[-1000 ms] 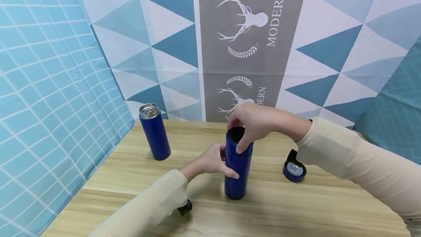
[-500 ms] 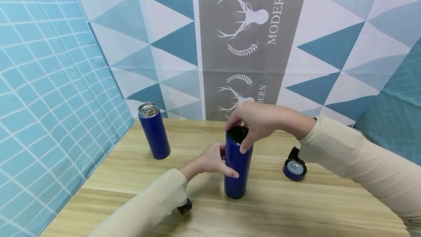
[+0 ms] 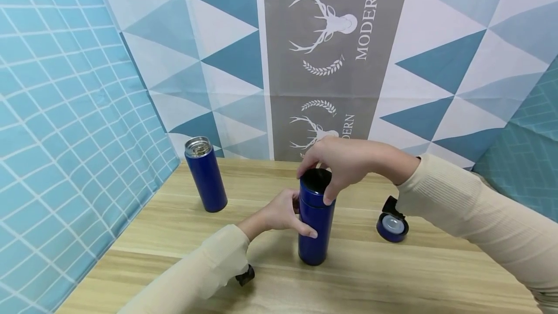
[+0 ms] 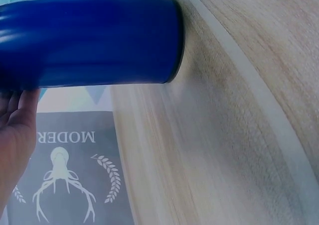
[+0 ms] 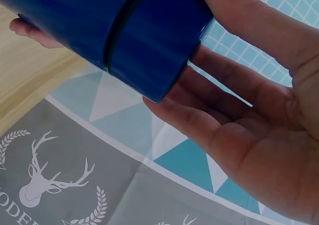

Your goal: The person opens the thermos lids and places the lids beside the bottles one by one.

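Observation:
A dark blue insulated bottle [image 3: 314, 241] stands upright on the table in the head view. My left hand [image 3: 283, 212] grips its body from the left, thumb across the near side. My right hand [image 3: 344, 161] comes from above and holds the blue lid [image 3: 312, 195] with black top by its rim, thumb on the near side and fingers on the far side. A thin seam parts lid and body. In the right wrist view the fingertips touch the end of the lid [image 5: 157, 46]. The left wrist view shows the bottle's base [image 4: 172, 41] against the table.
A second blue bottle [image 3: 205, 180] without its lid, steel neck showing, stands at the back left. A flip lid [image 3: 392, 227] lies underside up at the right. A black piece [image 3: 245, 276] shows partly from under the left sleeve. Patterned cloth [image 3: 322, 62] hangs behind the table.
My right thumb has slid to the right along the near side of the lid, with the fingers shifting slightly as well. The left hand and the bottle stay in place.

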Action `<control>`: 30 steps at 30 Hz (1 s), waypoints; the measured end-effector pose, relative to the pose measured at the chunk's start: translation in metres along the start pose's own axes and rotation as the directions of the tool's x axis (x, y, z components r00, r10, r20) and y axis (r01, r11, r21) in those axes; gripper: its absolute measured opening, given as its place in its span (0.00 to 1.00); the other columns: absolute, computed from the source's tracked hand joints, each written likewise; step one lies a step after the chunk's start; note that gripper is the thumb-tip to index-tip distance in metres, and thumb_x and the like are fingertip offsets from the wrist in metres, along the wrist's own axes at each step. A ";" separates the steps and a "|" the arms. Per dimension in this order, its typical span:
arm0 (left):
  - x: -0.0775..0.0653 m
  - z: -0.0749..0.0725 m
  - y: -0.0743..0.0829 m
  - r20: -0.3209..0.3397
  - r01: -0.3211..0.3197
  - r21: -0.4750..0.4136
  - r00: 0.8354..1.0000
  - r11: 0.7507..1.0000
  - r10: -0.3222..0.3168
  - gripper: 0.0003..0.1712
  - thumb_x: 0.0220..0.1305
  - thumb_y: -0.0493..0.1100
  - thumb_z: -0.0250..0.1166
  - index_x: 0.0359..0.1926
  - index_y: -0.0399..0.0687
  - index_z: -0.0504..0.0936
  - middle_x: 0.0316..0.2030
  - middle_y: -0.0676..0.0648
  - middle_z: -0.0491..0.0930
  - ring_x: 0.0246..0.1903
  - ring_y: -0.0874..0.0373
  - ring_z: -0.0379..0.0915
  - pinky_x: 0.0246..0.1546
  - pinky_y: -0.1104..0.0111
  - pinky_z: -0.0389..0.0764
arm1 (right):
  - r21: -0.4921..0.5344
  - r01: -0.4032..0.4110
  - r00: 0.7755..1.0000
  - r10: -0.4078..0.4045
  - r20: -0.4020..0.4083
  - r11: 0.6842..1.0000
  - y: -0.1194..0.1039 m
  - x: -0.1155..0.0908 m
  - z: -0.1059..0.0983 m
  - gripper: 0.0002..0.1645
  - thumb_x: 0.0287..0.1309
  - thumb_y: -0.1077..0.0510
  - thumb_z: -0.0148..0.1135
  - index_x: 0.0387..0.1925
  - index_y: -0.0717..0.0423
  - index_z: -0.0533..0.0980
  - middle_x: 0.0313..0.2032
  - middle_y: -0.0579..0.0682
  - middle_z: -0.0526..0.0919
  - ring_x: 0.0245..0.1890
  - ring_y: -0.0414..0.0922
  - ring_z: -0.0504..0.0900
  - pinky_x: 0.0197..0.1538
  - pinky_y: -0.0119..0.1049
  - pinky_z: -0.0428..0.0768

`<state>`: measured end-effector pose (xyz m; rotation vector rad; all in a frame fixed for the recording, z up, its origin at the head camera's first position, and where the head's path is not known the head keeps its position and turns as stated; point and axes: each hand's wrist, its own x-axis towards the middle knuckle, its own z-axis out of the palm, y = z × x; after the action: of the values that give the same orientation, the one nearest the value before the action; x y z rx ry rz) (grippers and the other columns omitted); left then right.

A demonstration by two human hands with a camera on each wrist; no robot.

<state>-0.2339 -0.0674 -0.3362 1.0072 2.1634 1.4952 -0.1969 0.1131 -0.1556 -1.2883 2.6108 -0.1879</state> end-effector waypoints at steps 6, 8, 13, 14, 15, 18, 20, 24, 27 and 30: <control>0.001 0.001 0.000 -0.001 0.007 0.002 1.000 1.000 -0.007 0.31 0.42 0.33 0.75 0.52 0.37 0.77 0.47 0.36 0.83 0.38 0.67 0.81 0.46 0.71 0.83 | 0.023 0.024 1.000 -0.024 0.002 0.999 0.003 -0.001 0.000 0.33 0.40 0.62 0.78 0.52 0.54 0.79 0.48 0.47 0.84 0.50 0.44 0.83 0.56 0.45 0.82; 0.001 0.001 0.000 -0.004 0.009 0.007 1.000 1.000 -0.009 0.31 0.42 0.33 0.75 0.51 0.37 0.77 0.47 0.36 0.83 0.38 0.67 0.81 0.45 0.71 0.83 | 0.034 0.034 0.999 -0.034 0.003 0.999 0.005 -0.001 0.000 0.33 0.39 0.62 0.78 0.53 0.54 0.79 0.49 0.46 0.84 0.51 0.44 0.82 0.58 0.45 0.81; 0.001 0.001 0.000 -0.006 0.020 0.000 1.000 1.000 -0.020 0.31 0.41 0.33 0.75 0.51 0.38 0.78 0.47 0.37 0.84 0.38 0.66 0.81 0.45 0.71 0.83 | 0.059 0.077 0.997 -0.079 0.019 0.995 0.009 -0.001 -0.001 0.34 0.39 0.63 0.78 0.53 0.53 0.79 0.50 0.46 0.83 0.53 0.44 0.81 0.61 0.46 0.79; 0.001 0.001 0.001 -0.006 0.020 -0.002 1.000 1.000 -0.020 0.31 0.41 0.33 0.75 0.52 0.38 0.77 0.47 0.37 0.84 0.38 0.66 0.81 0.45 0.71 0.83 | 0.066 0.088 0.996 -0.090 0.025 0.994 0.010 -0.001 -0.002 0.34 0.39 0.63 0.78 0.53 0.53 0.79 0.50 0.46 0.83 0.53 0.44 0.81 0.61 0.46 0.79; 0.001 0.001 0.001 -0.005 0.021 -0.004 1.000 1.000 -0.021 0.31 0.41 0.33 0.75 0.52 0.38 0.77 0.47 0.37 0.84 0.38 0.65 0.81 0.45 0.71 0.83 | 0.073 0.099 0.994 -0.101 0.030 0.992 0.012 0.000 -0.002 0.34 0.39 0.64 0.78 0.53 0.52 0.79 0.50 0.46 0.83 0.53 0.44 0.81 0.61 0.46 0.78; 0.000 0.002 0.001 -0.003 0.017 -0.010 1.000 1.000 -0.017 0.32 0.41 0.34 0.75 0.52 0.38 0.77 0.48 0.37 0.83 0.39 0.65 0.81 0.46 0.71 0.83 | 0.094 0.130 0.990 -0.135 0.045 0.987 0.016 0.001 -0.002 0.34 0.39 0.64 0.78 0.53 0.51 0.78 0.51 0.45 0.82 0.54 0.43 0.81 0.62 0.44 0.78; 0.000 0.002 0.001 -0.003 0.018 -0.014 1.000 1.000 -0.018 0.32 0.42 0.33 0.75 0.52 0.38 0.77 0.48 0.37 0.83 0.39 0.65 0.81 0.46 0.71 0.83 | 0.112 0.147 0.987 -0.153 0.054 0.983 0.019 0.001 -0.002 0.35 0.39 0.65 0.78 0.54 0.50 0.78 0.51 0.45 0.82 0.54 0.43 0.80 0.63 0.44 0.77; 0.000 0.002 0.001 -0.005 0.024 -0.015 1.000 1.000 -0.024 0.32 0.41 0.33 0.75 0.52 0.38 0.77 0.48 0.36 0.83 0.38 0.66 0.81 0.46 0.71 0.83 | 0.142 0.159 0.984 -0.169 0.063 0.977 0.023 0.002 -0.001 0.35 0.40 0.65 0.77 0.55 0.50 0.77 0.52 0.44 0.81 0.56 0.43 0.78 0.65 0.44 0.75; 0.000 0.002 0.000 -0.013 0.027 -0.015 1.000 1.000 -0.027 0.32 0.41 0.33 0.75 0.52 0.37 0.77 0.47 0.36 0.83 0.38 0.66 0.81 0.45 0.71 0.83 | 0.152 0.164 0.982 -0.176 0.065 0.975 0.024 0.002 0.000 0.35 0.41 0.66 0.76 0.56 0.50 0.76 0.53 0.45 0.80 0.57 0.43 0.77 0.66 0.46 0.74; 0.000 0.002 0.000 -0.017 0.016 -0.020 1.000 1.000 -0.016 0.32 0.41 0.33 0.75 0.51 0.37 0.77 0.47 0.36 0.83 0.37 0.65 0.82 0.45 0.70 0.83 | 0.134 0.175 0.981 -0.184 0.062 0.975 0.023 0.001 0.001 0.36 0.42 0.66 0.74 0.57 0.50 0.75 0.54 0.45 0.79 0.57 0.44 0.76 0.66 0.48 0.74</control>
<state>-0.2329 -0.0658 -0.3372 0.9721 2.1591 1.5199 -0.2153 0.1266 -0.1613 -1.4562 2.3780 -0.3255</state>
